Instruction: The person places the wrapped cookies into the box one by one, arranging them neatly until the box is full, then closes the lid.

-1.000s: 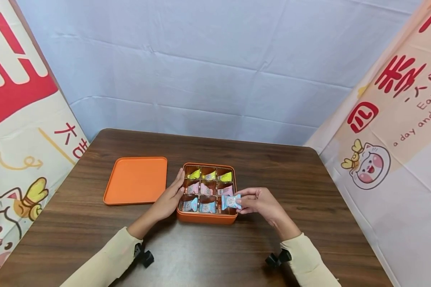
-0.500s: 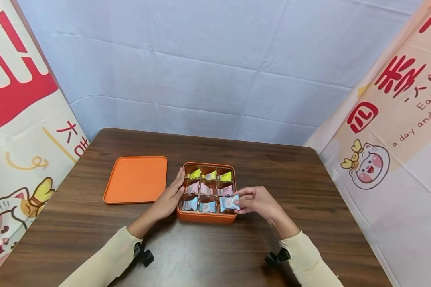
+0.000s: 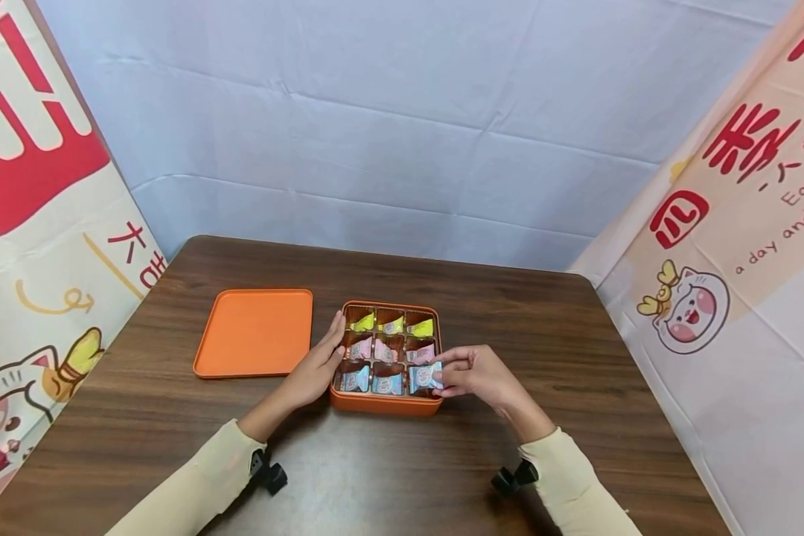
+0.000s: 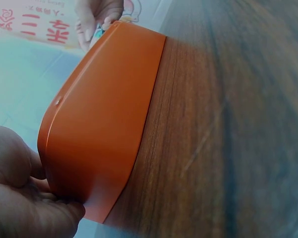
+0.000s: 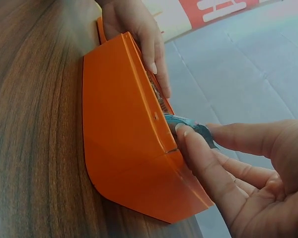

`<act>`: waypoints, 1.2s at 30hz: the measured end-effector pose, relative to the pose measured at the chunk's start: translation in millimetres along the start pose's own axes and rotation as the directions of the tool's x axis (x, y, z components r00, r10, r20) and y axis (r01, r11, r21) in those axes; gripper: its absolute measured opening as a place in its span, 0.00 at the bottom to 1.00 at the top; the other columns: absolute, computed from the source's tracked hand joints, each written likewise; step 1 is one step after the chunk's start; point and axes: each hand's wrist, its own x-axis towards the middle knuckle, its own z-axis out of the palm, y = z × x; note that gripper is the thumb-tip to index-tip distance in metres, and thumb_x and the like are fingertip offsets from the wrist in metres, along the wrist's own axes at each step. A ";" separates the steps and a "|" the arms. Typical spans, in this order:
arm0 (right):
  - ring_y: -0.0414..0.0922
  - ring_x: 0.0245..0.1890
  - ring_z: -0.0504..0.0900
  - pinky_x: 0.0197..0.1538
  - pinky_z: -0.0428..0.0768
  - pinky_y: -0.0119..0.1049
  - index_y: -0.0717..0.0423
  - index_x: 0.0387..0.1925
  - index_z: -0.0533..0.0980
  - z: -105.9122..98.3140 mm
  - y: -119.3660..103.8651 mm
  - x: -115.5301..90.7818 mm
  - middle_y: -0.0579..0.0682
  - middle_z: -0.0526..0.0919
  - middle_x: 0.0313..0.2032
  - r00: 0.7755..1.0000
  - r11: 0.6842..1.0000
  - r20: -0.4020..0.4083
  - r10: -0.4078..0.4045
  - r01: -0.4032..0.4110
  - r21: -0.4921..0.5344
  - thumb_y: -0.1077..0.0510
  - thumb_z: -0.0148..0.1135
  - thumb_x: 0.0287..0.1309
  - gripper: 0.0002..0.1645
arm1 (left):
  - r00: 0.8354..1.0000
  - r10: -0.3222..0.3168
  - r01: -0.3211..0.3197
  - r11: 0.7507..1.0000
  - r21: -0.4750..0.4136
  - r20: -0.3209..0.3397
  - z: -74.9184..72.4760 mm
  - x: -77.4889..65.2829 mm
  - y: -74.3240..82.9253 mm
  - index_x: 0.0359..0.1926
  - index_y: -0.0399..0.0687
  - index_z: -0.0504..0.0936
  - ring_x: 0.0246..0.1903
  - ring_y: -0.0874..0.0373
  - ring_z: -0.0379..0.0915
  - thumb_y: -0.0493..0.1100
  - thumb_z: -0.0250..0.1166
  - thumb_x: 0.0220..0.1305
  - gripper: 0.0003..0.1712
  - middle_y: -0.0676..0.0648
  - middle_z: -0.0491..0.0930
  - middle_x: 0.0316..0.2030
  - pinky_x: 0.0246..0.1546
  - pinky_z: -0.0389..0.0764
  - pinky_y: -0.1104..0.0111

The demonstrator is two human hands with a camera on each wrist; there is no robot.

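In the head view an orange box with a divided brown tray holds wrapped candies: yellow in the far row, pink in the middle, blue in the near row. My right hand pinches a blue wrapped candy between thumb and fingertips, over the near right compartment. From the right wrist camera, this candy sits right at the box's rim. My left hand lies along the box's left side with its fingers straight, touching the rim; the left wrist camera shows that hand against the box's wall.
An orange lid lies on the brown wooden table, left of the box. A pale cloth hangs behind the table, with printed banners on both sides. Black straps with small cameras sit at both wrists.
My right hand has moved slightly left with the blue candy, bringing it from the box's right edge to over the near right compartment. My left hand stays at the box's side.
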 end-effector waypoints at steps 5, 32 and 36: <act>0.53 0.35 0.90 0.44 0.86 0.50 0.75 0.55 0.78 0.0 0.3 1.6 0.66 0.88 0.40 1.000 1.000 0.017 -0.012 0.011 0.027 0.70 0.65 0.64 0.19 | 1.000 -0.001 0.001 1.000 -0.005 0.000 0.9 0.0 -0.4 0.80 0.36 0.39 0.78 0.42 0.31 0.38 0.44 0.82 0.35 0.45 0.30 0.80 0.74 0.44 0.43; 0.57 0.37 0.89 0.45 0.86 0.51 0.70 0.51 0.81 37.8 -28.9 7.4 0.64 0.87 0.40 0.966 0.975 -0.129 -0.224 0.223 -0.022 0.58 0.63 0.70 0.18 | 0.995 -0.060 0.059 0.998 -0.019 -0.076 -41.0 -10.3 -5.9 0.81 0.44 0.38 0.78 0.46 0.37 0.44 0.48 0.82 0.38 0.43 0.36 0.80 0.73 0.53 0.49; 0.59 0.40 0.88 0.47 0.85 0.50 0.66 0.51 0.83 60.1 -37.9 8.0 0.63 0.88 0.43 0.951 0.964 -0.158 -0.266 0.265 -0.022 0.57 0.64 0.70 0.16 | 0.993 -0.070 0.072 0.997 0.027 -0.091 -57.0 -19.9 -10.5 0.81 0.46 0.38 0.77 0.42 0.45 0.49 0.48 0.82 0.40 0.44 0.38 0.80 0.72 0.55 0.47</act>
